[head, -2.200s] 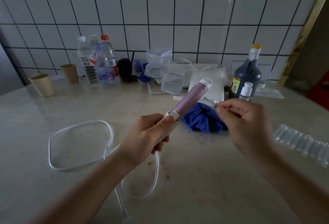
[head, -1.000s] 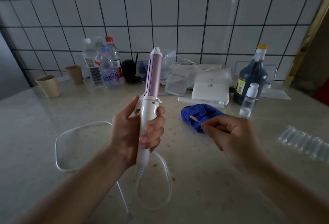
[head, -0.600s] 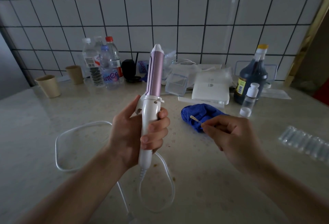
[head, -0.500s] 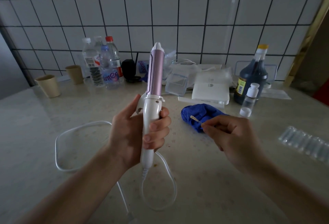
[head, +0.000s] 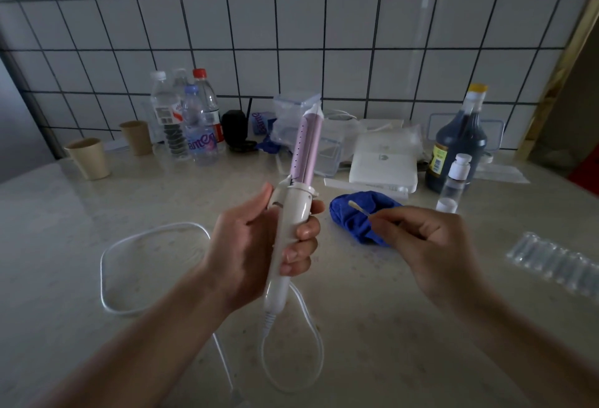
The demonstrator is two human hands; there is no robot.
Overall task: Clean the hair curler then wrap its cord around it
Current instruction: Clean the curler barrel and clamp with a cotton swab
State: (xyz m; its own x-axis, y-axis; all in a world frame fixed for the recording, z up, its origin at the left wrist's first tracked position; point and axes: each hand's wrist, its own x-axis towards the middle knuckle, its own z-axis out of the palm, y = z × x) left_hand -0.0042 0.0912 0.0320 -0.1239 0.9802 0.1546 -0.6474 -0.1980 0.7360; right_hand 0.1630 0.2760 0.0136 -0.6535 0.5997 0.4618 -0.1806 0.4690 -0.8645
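My left hand point(head: 256, 245) grips the white handle of the hair curler point(head: 293, 209), which stands nearly upright with its pink barrel leaning slightly right. Its white cord point(head: 136, 245) runs down from the handle and loops loosely over the counter to the left and below. My right hand point(head: 431, 239) pinches a cotton swab point(head: 358, 208), tip pointing up-left toward the curler, a short gap away. A crumpled blue cloth point(head: 356, 216) lies on the counter behind the swab.
Along the tiled wall stand water bottles point(head: 191, 122), two paper cups point(head: 89, 158), a dark bottle point(head: 457, 145), a small clear bottle point(head: 453, 180), a white box point(head: 382, 167) and clear plastic containers point(head: 295, 115). A strip of clear vials point(head: 557, 261) lies at right.
The curler swung from pointing away and right to nearly upright, and my left hand shifted its grip on the handle. My right hand lowered slightly with the swab and now holds still.
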